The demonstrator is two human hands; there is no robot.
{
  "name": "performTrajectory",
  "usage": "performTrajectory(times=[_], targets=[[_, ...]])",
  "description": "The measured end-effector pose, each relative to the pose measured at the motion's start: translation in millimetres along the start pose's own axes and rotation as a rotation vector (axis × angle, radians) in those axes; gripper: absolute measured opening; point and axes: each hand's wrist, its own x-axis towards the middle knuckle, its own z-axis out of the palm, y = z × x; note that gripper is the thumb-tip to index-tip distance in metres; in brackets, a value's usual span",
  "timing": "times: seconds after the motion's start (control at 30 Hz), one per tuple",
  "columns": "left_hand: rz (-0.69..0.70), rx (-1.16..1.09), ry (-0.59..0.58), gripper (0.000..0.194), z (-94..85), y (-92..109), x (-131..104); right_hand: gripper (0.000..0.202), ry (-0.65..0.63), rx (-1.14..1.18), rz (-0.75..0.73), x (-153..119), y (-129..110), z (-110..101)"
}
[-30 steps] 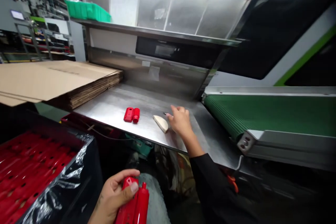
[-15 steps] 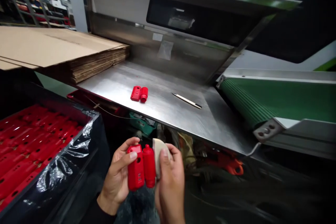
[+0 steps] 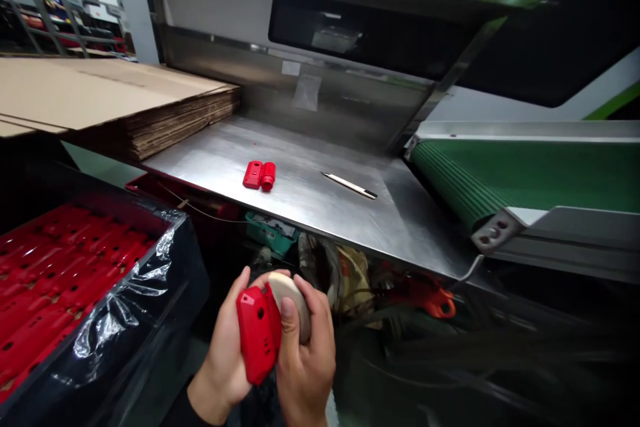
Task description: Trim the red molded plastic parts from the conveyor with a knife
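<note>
red part: right side covered by pale pad and right hand
pale pad: partly behind right thumb
left hand: most fingers hidden behind red part
right hand: wrist cut off, bottom edge
bin: cut off left
cardboard stack: cut off left
green belt: cut off right
teal basket: contents too small to tell
lower right: dark, blurred

The pale pad has been brought by the right hand from the table over the red piece, at two o'clock.
</note>
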Motion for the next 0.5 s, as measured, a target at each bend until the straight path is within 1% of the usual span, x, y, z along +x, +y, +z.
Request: performTrajectory(times=[0.07, 0.1, 0.2, 0.3, 0.4, 0.43, 0.5], targets=[[0.061, 0.035, 0.044, 0.039, 3.8, -6, -4, 0.035, 0.007, -0.039, -0.12, -3, -3, 0], [0.092, 0.07, 0.043, 0.043, 6.6, -8, -6, 0.037, 0.019, -0.052, -0.164, -4, -6, 0], [0.165, 0.187, -0.018, 0.059, 16.2, -13, -17, 0.04, 0.081, -0.093, -0.251, -8, -22, -2], [0.198, 0.23, -0.076, 0.069, 22.7, -17, -28, 0.035, 0.183, -0.147, -0.317, -11, -35, -2], [0.208, 0.204, -0.151, 0.067, 21.1, -19, -35, 0.031, 0.245, -0.149, -0.364, -12, -37, 2], [0.191, 0.188, -0.177, 0.064, 19.0, -19, -35, 0.032, 0.249, -0.146, -0.369, -12, -36, 4], [0.106, 0.17, -0.202, 0.057, 13.3, -17, -35, 0.034, 0.256, -0.157, -0.375, -13, -34, 7]])
